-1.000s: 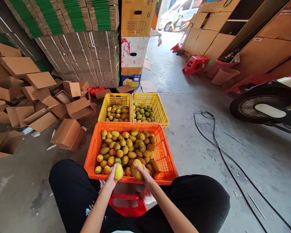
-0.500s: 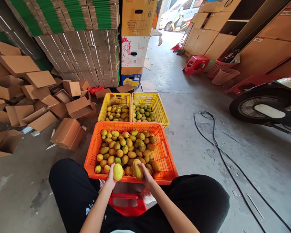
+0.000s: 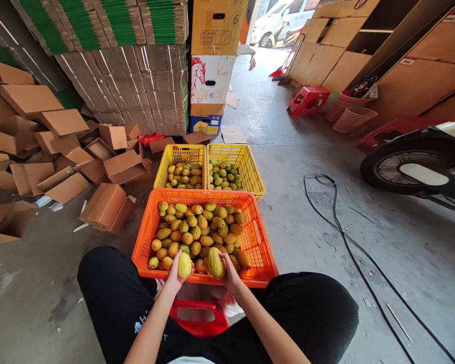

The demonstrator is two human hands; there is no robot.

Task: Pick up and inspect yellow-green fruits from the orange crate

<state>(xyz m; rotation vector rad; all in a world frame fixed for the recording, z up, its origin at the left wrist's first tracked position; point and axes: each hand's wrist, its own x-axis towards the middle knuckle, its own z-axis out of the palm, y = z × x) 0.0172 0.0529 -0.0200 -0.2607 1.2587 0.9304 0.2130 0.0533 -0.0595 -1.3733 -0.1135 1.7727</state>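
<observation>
An orange crate full of yellow-green fruits stands on the floor between my knees. My left hand is closed round a round yellow fruit at the crate's near edge. Beside it, my right hand grips a longer yellow-green fruit. Both fruits are held just above the pile. Behind the orange crate stand two yellow crates: the left one holds yellowish fruits, the right one holds greener fruits.
A red stool is under me. Loose cardboard boxes litter the floor at left, with stacked flat cartons behind. A black cable runs along the floor at right, near a scooter wheel. Pink baskets and a red stool stand farther back.
Both hands have turned their fruits slightly and lifted them a little over the crate's near edge. The crates have not moved.
</observation>
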